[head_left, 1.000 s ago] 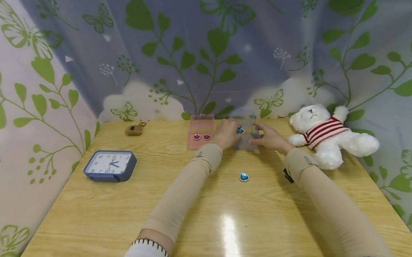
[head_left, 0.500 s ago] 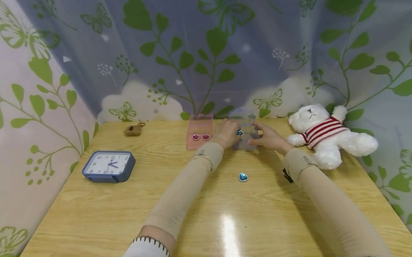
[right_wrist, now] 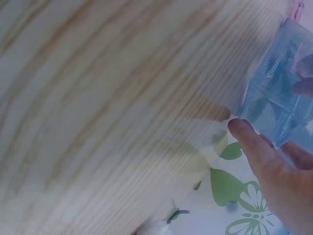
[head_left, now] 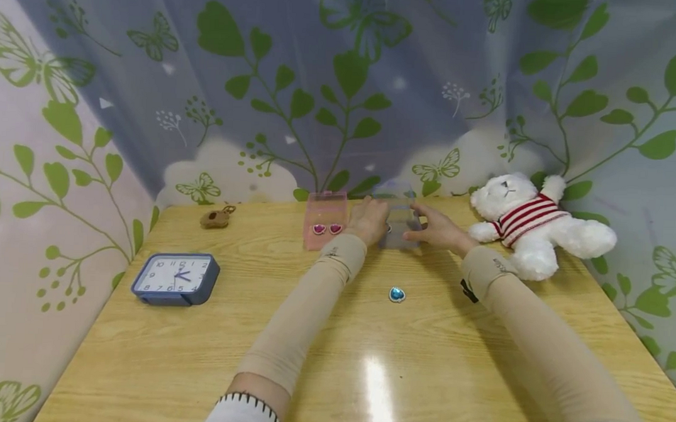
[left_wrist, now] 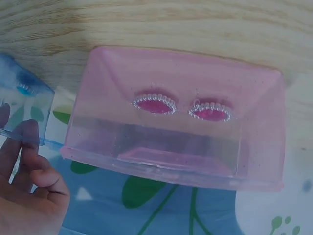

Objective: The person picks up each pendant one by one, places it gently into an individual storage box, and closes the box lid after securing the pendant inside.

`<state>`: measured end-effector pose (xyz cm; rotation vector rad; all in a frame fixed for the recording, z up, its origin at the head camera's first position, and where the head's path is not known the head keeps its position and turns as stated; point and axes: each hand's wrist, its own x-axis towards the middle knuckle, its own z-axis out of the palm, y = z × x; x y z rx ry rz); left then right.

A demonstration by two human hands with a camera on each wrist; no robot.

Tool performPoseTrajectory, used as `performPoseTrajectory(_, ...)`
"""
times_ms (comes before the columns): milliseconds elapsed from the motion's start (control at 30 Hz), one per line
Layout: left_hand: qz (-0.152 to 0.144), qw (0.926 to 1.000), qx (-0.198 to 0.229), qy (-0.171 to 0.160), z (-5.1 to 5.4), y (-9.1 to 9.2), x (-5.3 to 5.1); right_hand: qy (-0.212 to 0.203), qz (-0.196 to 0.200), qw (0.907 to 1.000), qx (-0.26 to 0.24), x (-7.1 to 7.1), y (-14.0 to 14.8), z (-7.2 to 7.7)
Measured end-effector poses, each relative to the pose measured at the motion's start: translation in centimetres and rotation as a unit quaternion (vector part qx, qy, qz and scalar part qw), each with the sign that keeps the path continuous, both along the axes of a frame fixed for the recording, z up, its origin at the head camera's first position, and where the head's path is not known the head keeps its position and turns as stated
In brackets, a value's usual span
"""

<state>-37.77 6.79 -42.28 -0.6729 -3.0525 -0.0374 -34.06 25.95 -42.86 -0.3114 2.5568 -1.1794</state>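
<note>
My left hand (head_left: 370, 220) reaches over a clear blue plastic box (head_left: 398, 240) at the back of the table. Its bent fingers are at the box's rim in the left wrist view, some seen through the wall. A blue heart gem with a pearl-like edge (left_wrist: 23, 89) lies inside, apart from those fingertips; the head view mostly hides it behind the hand. From the other side my right hand (head_left: 438, 229) holds the box, thumb and fingers spread round its side. Left of it stands a clear pink box (left_wrist: 264, 122) with two pink heart gems (left_wrist: 155, 105).
Another blue heart gem (head_left: 396, 294) lies on the table (head_left: 320, 355) in front of the boxes. A blue clock (head_left: 176, 278) and a small brown keyring-like item (head_left: 217, 217) are at left. A white teddy bear (head_left: 533, 219) in a striped top lies at right. A patterned curtain (head_left: 285, 127) hangs behind.
Beside my left fingers, the blue gem has shifted lower and toward the left hand in the box, and less of it shows. Both hands have stayed nearly in place; the head view has shifted slightly.
</note>
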Motion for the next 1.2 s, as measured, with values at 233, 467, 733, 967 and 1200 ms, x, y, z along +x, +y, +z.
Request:
performPoseTrajectory(233,-0.001,0.9990,0.045,-0.003,0.4,-0.7,-0.1,-0.003,0.000,1.0000,0.002,-0.1,0.0,0.0)
performPoseTrajectory(467,-0.001,0.9860,0.165,0.021,1.9,-2.0,0.8,-0.006,0.002,1.0000,0.005,0.1,-0.2,0.0)
performPoseTrajectory(733,-0.014,0.9568,0.289,0.030,3.9,-2.6,3.6,-0.003,0.004,0.9999,0.013,0.1,0.1,-0.2)
performPoseTrajectory(967,-0.062,0.9339,0.352,0.003,4.2,-3.9,5.9,-0.008,0.006,0.9999,0.010,-0.1,0.4,-0.3)
performPoseTrajectory(1200,-0.107,0.9536,0.281,-0.004,3.1,-5.3,7.7,-0.002,0.015,0.9997,0.016,-0.3,0.1,-0.2)
